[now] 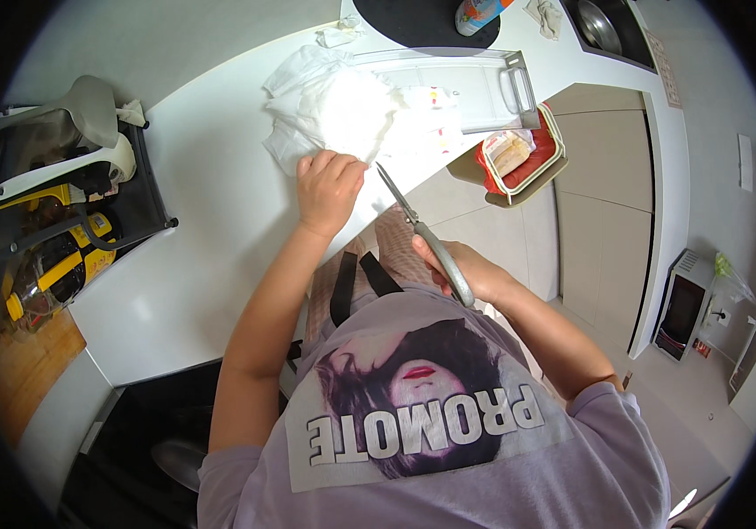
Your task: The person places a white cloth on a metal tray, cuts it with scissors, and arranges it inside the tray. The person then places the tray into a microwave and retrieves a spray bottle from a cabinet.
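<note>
My left hand [332,192] rests at the near edge of a crumpled white plastic bag [298,99], its fingers curled over the plastic. Strong glare washes out the middle of the bag, so its contents cannot be told. In my right hand [467,268] is a pair of grey-handled scissors [408,210]. Their blades look closed and point up towards the bag, with the tips just right of my left fingers. Right of the bag lies thin white packaging with red and yellow marks [441,139], partly lost in the glare.
A clear plastic bin [484,89] with a handle lies on the white counter [212,198]. Below the counter's edge stands a red-lined waste bin [540,159] holding rubbish. A black rack [153,198] with bottles is at left, a bottle [477,16] stands at the top, and a sink [629,40] is top right.
</note>
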The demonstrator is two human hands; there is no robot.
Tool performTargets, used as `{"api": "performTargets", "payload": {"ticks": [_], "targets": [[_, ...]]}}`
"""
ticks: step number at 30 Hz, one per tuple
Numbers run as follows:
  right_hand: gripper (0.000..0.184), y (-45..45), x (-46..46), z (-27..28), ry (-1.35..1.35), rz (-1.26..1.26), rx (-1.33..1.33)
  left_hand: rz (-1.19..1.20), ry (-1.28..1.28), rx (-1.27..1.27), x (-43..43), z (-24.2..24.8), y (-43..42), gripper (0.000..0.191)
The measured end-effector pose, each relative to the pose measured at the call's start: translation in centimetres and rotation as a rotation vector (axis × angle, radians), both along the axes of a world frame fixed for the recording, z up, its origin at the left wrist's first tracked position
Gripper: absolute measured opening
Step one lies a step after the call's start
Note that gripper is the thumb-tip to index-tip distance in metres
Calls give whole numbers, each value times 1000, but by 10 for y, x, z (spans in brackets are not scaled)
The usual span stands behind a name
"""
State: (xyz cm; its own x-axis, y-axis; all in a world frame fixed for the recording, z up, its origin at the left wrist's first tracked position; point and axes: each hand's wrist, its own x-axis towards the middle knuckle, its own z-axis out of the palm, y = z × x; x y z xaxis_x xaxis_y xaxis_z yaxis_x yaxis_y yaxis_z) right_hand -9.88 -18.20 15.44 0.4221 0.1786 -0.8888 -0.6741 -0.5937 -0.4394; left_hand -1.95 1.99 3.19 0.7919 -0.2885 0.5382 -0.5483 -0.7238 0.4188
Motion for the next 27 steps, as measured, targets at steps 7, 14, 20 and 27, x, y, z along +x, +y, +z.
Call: {"api": "performTargets", "payload": {"ticks": [7,14,20,27], "targets": [[82,13,11,-7,-9,51,28,-68,-35,9,-2,3,8,13],[81,32,12,-14,-11,-85,109,-102,-62,10,-5,3,11,11],[73,37,3,-36,29,-265,212,-123,-80,13,-6,3,13,10],[74,33,8,-12,89,-308,260,-129,-4,-19,-3,1,20,18]]}}
